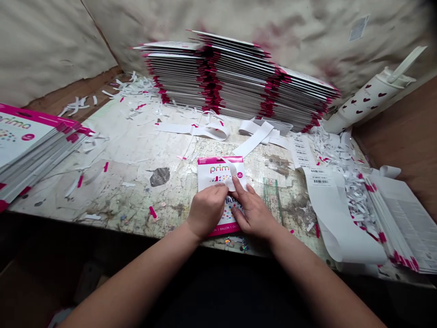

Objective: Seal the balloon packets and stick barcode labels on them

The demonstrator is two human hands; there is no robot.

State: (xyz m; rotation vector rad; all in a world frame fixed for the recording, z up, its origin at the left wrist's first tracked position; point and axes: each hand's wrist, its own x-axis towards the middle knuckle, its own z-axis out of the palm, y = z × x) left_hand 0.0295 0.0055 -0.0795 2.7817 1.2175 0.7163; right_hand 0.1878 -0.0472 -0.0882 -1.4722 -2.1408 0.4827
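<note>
A white balloon packet (214, 171) with pink bands lies on the worktable in front of me, "prima" printed across its upper part. My left hand (208, 207) is closed over the packet's left side; its fingertips meet at the middle, and what they pinch is hidden. My right hand (253, 209) rests on the right side, fingers stretched out and spread, thumb on the dotted print. A narrow white strip (232, 169) curls over the packet's top and passes close to the right index finger.
Tall stacks of packets (239, 82) stand at the back, with another pile (20, 155) at left. A label strip (327, 205) hangs over the front edge at right, beside paper shreds (341, 150) and more packets (389, 223). A heart-patterned tumbler (368, 102) leans in the right corner.
</note>
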